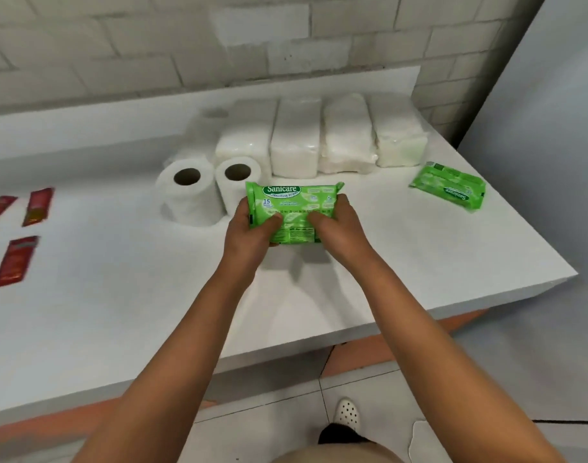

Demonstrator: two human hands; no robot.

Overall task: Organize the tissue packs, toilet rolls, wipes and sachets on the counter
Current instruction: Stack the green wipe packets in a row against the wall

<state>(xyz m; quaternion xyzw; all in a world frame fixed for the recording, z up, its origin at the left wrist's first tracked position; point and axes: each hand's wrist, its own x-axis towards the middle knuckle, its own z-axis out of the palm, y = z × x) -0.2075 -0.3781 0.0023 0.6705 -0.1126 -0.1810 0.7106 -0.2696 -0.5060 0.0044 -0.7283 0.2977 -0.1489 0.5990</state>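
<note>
On a white counter [352, 262] below a painted brick wall [152, 45], we grasp one Sanicare wipes pack [294, 208] at centre, left hand [252, 228] and right hand [341, 225] gripping its ends. Four tissue packs [296, 142] are lined up at 12 o'clock, two toilet rolls [185, 192] at 11. A second wipes pack [449, 188] at 2 and three red sachets [15, 260] at 9 look unsorted.

Glossy green plastic wipes pack [294, 208]; tissue packs [322, 138] in clear, seemingly shiny film; matt white counter [419, 255].
</note>
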